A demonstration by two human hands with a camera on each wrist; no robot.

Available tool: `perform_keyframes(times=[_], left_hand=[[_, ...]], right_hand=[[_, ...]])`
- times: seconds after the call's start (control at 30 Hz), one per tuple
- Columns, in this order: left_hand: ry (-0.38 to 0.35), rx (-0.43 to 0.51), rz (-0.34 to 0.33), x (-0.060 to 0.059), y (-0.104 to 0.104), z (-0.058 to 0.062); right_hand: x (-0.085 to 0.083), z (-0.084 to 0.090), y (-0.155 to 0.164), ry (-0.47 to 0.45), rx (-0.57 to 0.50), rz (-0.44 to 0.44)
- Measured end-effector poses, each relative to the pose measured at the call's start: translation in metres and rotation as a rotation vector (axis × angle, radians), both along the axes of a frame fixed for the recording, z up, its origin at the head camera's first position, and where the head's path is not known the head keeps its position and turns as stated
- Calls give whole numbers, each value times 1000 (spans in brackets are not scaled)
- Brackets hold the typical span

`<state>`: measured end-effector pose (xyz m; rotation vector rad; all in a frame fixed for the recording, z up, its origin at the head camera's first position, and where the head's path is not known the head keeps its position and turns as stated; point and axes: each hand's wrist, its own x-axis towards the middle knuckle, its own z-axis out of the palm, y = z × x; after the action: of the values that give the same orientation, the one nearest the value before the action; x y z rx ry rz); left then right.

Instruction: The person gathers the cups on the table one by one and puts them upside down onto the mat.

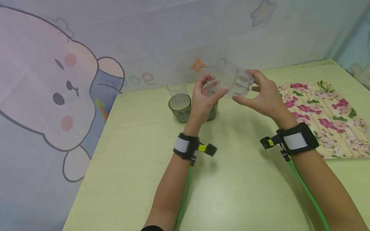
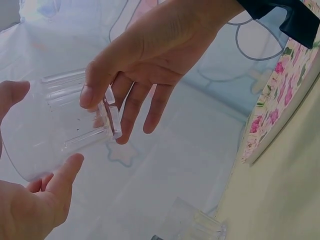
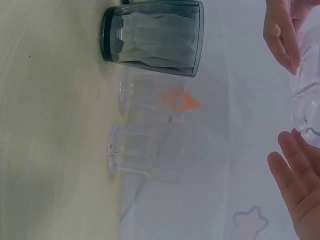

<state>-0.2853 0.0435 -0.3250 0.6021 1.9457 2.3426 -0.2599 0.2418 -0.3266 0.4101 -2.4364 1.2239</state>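
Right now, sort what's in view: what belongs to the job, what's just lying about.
In the job:
- tilted clear glass, held in both hands
- left hand
- right hand

Lying about, it seems:
- smoky glasses, untouched
- standing clear glasses, untouched
- flat floral item, off to the right

We count two smoky glasses point(image 1: 181, 113), at least three clear glasses point(image 1: 231, 78), two hands point(image 1: 267, 96), two wrist straps point(image 1: 297, 141), two green cables point(image 1: 307, 191), one flowered board point(image 1: 326, 117), one bench point(image 1: 130, 144).
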Motion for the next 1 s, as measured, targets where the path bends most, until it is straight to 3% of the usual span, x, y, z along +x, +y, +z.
perform_keyframes(times=[0.2,0.47,0.67,0.87,1.0], left_hand=[[-31,24,-30,-3,-1,0],[-67,61,-42,-3,-1,0],[-64,65,-65,-5,-1,-1],[-15,-33,-76,-10,-8,-4],[92,-122,-52,-13,-16,-4]], right_hand=[[1,0,-1,13,-12,-13],[2,1,-3,22,-185,81],[2,2,-1,36,-189,86],[3,5,0,12,-156,81],[4,5,0,-21,-139,91]])
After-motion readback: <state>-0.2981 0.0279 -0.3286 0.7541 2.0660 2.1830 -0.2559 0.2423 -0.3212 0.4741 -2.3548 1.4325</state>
